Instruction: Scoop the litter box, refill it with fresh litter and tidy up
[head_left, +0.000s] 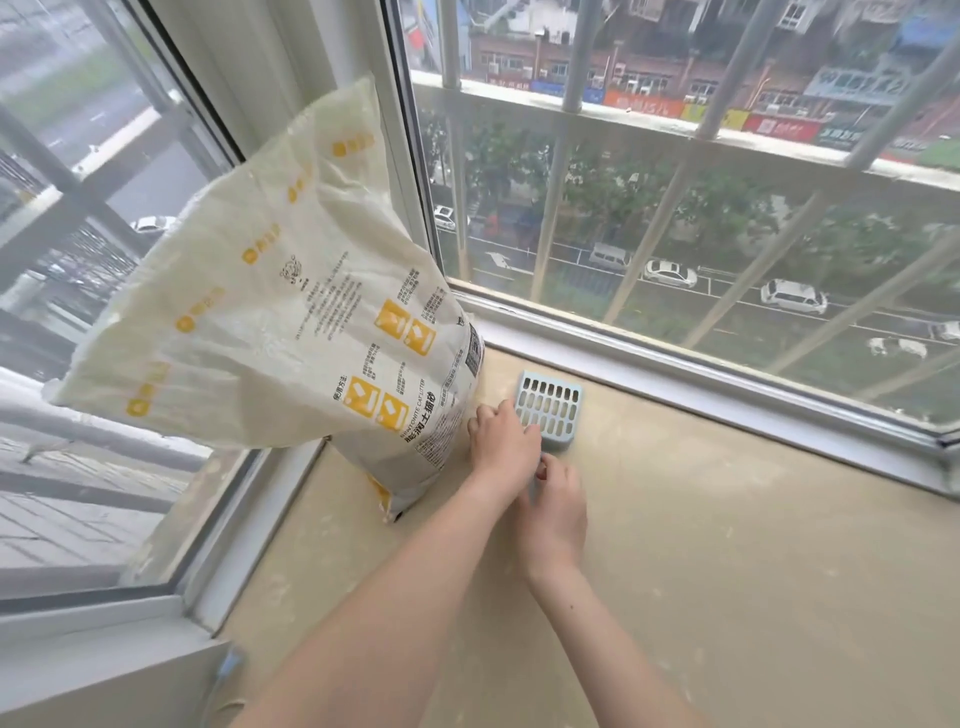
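A light blue slotted litter scoop (549, 410) lies on the beige window sill (727, 519), just right of a tall cream and yellow cat litter bag (291, 322) that stands in the corner with its top flopped to the left. My left hand (501, 444) sits at the scoop's near left edge with its fingers curled onto it. Just behind it, my right hand (556, 512) curls around the scoop's handle, which is hidden under both hands. No litter box is in view.
Window frames (675, 358) and glass close off the sill at the back and on the left, with bars outside. The sill stretches wide to the right and toward me. Pale dust or litter specks are scattered over it.
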